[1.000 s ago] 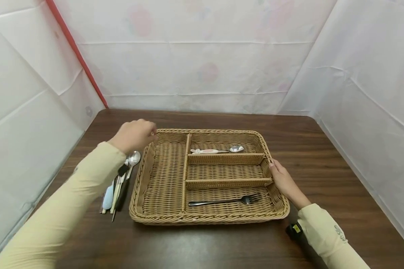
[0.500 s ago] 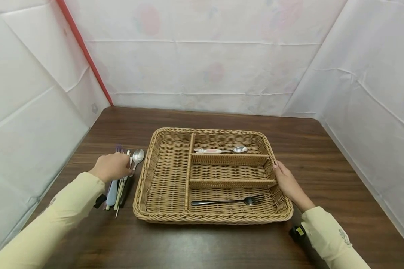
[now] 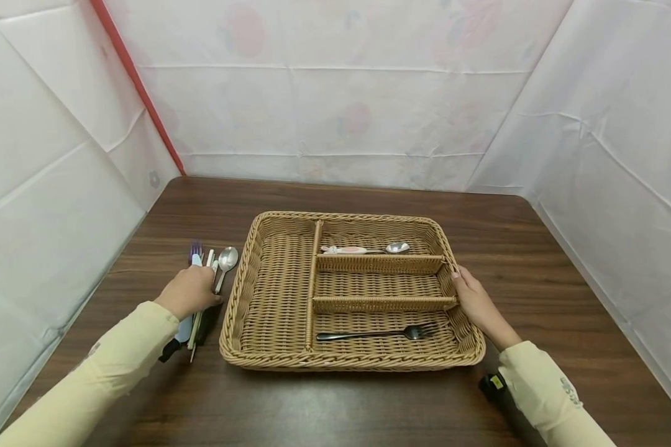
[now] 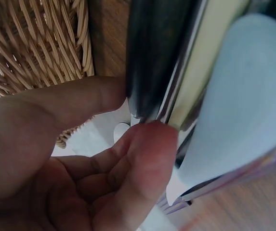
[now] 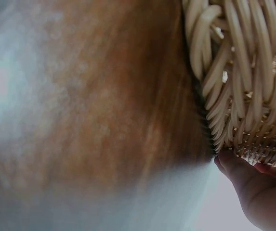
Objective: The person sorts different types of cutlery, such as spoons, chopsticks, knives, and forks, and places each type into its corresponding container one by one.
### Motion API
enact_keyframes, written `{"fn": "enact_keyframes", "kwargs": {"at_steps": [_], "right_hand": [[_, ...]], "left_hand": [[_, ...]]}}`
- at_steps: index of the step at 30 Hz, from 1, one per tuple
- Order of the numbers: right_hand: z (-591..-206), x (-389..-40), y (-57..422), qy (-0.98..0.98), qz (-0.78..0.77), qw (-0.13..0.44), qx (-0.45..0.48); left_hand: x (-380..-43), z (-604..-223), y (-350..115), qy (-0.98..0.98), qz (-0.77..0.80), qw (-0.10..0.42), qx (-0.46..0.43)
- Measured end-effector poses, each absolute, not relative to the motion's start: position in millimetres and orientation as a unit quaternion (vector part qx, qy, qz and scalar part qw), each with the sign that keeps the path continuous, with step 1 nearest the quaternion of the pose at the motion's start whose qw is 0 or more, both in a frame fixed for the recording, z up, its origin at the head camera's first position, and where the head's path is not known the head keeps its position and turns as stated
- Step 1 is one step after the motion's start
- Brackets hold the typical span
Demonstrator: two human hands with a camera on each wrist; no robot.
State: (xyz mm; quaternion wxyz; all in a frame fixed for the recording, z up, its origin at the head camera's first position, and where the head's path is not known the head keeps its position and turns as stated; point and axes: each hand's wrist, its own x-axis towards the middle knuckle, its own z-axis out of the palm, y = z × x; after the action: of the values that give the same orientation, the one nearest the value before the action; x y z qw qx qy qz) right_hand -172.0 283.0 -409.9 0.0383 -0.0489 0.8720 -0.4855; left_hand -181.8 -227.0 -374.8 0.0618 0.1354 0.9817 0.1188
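Note:
At the left of the table, my left hand [image 3: 187, 293] reaches down over a bunch of cutlery. In the left wrist view its thumb and forefinger pinch the black handle of a spoon [image 4: 152, 53]; the bowl of that spoon [image 3: 227, 256] points away. Beside it lie cream chopsticks [image 4: 200, 67], a pale blue handle [image 4: 246, 96] and a purple-tined fork [image 3: 195, 249], partly hidden by the hand. My right hand [image 3: 478, 305] grips the right rim of a wicker basket [image 3: 310, 267], its fingers mostly hidden by the wall.
Dividers split the basket into several compartments. A spoon with a rabbit-shaped handle [image 3: 346, 250] lies in the back right one, a black fork [image 3: 380, 334] in the front right one. White sheeting [image 3: 335, 112] encloses the wooden table [image 3: 324, 403] at back and sides.
My left hand has come from above the basket's back left corner down and left onto the cutlery, its fingers closing at the spoon's handle. The right hand stays on the basket rim.

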Motion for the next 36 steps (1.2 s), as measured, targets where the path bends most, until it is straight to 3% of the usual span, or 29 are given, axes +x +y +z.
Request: {"fn": "enact_keyframes", "kwargs": {"at_steps": [20,27,33,36], "right_hand": [[-402,-178,282,0.869,-0.49,0.044,-0.05],[-397,-179,285,0.871,-0.488,0.027,-0.046],[-409,-173,281,0.867,-0.493,0.057,-0.048],[-410,-172,283,0.871,-0.486,0.052,-0.042]], "left_hand": [[-174,-374,-222,0.978,0.156,0.076,0.115],[-180,-356,-225,0.977,0.158,0.061,0.131],[-176,-343,-234,0.979,0.14,0.084,0.118],[-179,-335,-231,0.98,0.143,0.072,0.121]]}}
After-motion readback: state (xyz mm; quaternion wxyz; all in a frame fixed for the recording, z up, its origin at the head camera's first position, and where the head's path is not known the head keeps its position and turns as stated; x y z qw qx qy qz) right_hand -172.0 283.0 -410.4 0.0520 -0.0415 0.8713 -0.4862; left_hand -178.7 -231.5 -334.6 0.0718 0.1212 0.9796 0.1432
